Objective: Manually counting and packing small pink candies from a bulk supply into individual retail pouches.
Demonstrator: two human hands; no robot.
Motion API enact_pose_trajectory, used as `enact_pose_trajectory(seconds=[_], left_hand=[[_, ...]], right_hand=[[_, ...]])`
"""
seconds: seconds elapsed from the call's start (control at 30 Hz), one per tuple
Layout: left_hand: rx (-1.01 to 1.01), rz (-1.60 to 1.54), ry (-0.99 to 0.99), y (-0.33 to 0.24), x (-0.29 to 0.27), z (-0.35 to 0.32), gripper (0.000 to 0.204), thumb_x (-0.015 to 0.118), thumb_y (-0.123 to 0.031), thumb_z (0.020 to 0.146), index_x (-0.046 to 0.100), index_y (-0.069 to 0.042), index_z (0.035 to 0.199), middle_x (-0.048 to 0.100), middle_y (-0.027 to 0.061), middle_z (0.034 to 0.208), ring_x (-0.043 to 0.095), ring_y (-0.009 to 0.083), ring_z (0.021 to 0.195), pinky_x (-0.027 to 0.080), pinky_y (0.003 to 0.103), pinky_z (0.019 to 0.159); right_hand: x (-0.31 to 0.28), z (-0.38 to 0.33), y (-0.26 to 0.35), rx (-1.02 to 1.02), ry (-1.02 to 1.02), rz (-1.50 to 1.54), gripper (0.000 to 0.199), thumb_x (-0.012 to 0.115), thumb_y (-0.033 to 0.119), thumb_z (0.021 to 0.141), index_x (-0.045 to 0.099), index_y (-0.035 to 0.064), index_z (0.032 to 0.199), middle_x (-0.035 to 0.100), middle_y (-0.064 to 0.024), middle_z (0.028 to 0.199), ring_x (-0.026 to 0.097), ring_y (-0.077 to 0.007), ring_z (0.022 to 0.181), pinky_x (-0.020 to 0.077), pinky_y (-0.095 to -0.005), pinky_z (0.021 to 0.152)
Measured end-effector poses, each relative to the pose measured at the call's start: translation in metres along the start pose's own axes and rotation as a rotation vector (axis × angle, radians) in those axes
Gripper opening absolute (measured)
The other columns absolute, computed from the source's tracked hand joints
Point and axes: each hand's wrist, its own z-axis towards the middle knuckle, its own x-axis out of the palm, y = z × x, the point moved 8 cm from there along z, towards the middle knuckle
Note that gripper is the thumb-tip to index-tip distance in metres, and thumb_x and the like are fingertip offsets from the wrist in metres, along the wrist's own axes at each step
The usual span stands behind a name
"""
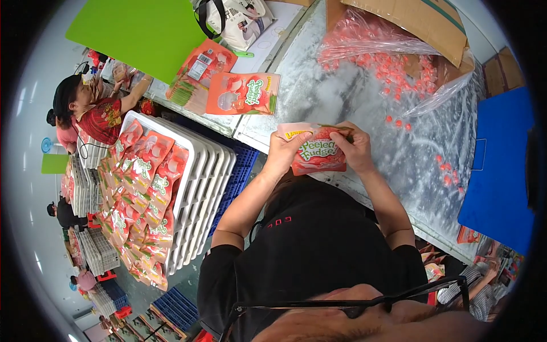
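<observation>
Head view: both hands grip red pouch; loose candies beyond; tray stack left

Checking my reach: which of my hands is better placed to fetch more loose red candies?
Probably the right hand: the loose red candies lie on the table on its side. The left hand could hold the red pouch.

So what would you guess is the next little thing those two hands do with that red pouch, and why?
Probably press the pouch's top edge shut. Both the left hand and the right hand grip the red pouch along its top, fingers pinching there, and it looks filled. Loose small red candies lie beyond on the metal table, and finished pouches fill the white tray at the left.
</observation>
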Motion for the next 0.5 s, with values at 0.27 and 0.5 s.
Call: enact_pose_trajectory(seconds=[0.27,0.5], left_hand=[[0.041,0.036,0.027,-0.008,0.007,0.005,0.017,0.069,0.000,0.090,0.070,0.005,0.106,0.074,0.0133,0.098,0.070,0.0157,0.083,0.059,0.030,0.075],[-0.140,0.220,-0.013,0.025,-0.012,0.020,0.019,0.068,-0.011,0.095,0.070,0.005,0.106,0.074,0.0114,0.095,0.071,0.0148,0.082,0.057,0.026,0.070]], right_hand=[[0.005,0.005,-0.009,0.069,-0.003,0.175,0.012,0.068,0.007,0.094,0.071,-0.0019,0.101,0.073,-0.0042,0.093,0.065,-0.0065,0.083,0.0525,-0.0225,0.074],[0.005,0.007,-0.047,0.187,-0.089,0.313,0.013,0.068,0.007,0.094,0.072,-0.0034,0.101,0.074,-0.0064,0.094,0.066,-0.0077,0.084,0.0535,-0.0237,0.073]])
